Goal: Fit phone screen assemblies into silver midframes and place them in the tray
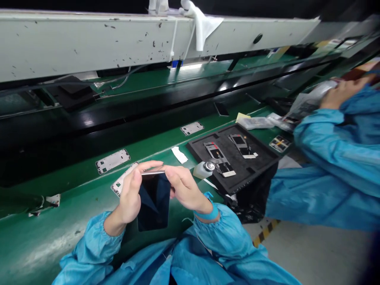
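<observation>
Blue sleeves nearest — your L hand & R hand pinch dark panel at far end; prob. edge check, next needs steady hold.

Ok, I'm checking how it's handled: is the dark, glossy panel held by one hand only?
No, the left hand and the right hand both grip the dark, glossy panel near its upper end.

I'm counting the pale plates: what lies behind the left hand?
Behind the left hand, the left end of a pale plate shows on the green bench. The hand covers much of its right side; what is there cannot be seen.
</observation>
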Tool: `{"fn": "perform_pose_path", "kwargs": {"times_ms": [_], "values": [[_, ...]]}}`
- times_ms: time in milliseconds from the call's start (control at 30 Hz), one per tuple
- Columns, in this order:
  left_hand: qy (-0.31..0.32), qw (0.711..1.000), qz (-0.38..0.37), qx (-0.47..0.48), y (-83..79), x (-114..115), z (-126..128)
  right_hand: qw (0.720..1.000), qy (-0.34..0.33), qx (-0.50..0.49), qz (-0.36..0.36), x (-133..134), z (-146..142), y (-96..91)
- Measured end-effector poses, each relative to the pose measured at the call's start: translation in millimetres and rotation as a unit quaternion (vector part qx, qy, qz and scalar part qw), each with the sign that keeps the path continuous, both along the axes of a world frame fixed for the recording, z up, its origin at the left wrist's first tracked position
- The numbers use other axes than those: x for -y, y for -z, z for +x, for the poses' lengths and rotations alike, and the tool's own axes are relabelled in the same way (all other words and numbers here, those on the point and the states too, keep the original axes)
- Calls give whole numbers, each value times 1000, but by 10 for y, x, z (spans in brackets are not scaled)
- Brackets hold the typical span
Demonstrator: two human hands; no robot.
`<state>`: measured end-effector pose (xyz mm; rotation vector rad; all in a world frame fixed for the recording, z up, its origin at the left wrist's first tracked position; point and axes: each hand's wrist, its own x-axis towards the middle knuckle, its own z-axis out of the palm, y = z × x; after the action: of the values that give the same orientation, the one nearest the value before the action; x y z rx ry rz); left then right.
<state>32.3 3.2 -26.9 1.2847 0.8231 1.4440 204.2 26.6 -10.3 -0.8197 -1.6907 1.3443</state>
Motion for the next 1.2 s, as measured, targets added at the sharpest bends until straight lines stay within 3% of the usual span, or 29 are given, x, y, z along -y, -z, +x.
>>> {"fn": "perform_pose_path", "kwargs": {"times_ms": [167,333,533,667,733,833,1000,1200], "values": [[-34,996,63,-46,28,50,52,999,11,26,19,2,-27,-101],[-105,988,78,-79,103,-128,103,996,84,5,23,-198,-167,37],[-8,999,10,-47,88,-226,98,998,-27,22,-57,-272,53,247],[-35,993,-70,83,62,-304,19,999,-27,27,-18,-94,143,409],[-53,982,-81,164,24,-339,-42,993,-101,49,-24,16,155,510],[-64,973,-68,211,-31,-346,-86,979,-187,49,-68,111,168,660],[-95,971,-53,215,-42,-286,15,983,-155,10,-102,87,130,836],[-148,960,22,236,-146,-356,221,982,-124,-35,-140,-33,30,847]]}}
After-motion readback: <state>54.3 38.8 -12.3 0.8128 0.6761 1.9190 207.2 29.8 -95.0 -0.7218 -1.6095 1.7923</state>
